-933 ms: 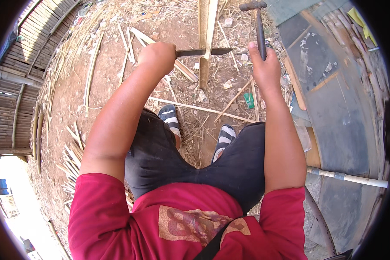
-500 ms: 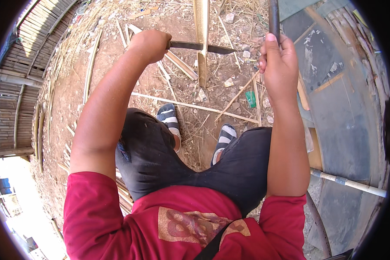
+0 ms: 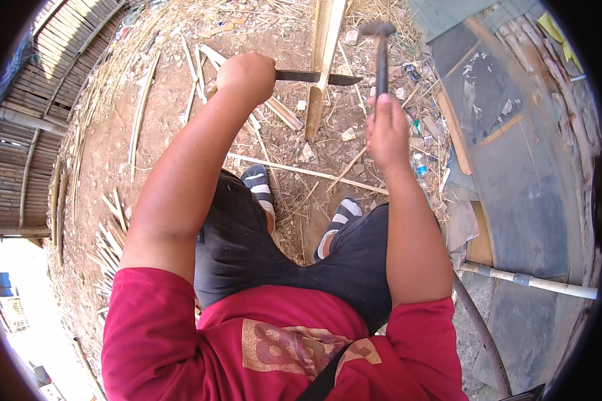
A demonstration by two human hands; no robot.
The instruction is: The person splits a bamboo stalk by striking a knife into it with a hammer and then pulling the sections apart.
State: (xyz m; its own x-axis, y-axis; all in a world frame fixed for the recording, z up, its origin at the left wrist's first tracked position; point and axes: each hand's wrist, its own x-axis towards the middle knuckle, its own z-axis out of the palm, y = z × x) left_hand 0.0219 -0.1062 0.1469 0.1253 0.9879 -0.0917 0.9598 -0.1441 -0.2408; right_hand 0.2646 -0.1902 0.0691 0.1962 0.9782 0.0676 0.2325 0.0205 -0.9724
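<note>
My left hand (image 3: 246, 77) grips the handle of a dark knife (image 3: 318, 77) whose blade lies crosswise through an upright split bamboo piece (image 3: 324, 60). In my right hand (image 3: 385, 130) is the handle of a hammer (image 3: 380, 50). Its metal head hangs just right of the bamboo, above the blade's tip. My two feet in striped sandals (image 3: 259, 188) rest on the ground below the bamboo.
Bamboo strips (image 3: 301, 170) and chips litter the dirt ground. A bamboo fence (image 3: 27, 107) runs along the left. Grey slabs (image 3: 515, 174) lie on the right, with a white pipe (image 3: 535, 282) at the lower right.
My right hand has come down and left with the hammer, bringing its head close to the knife blade. The left hand keeps the knife in the bamboo.
</note>
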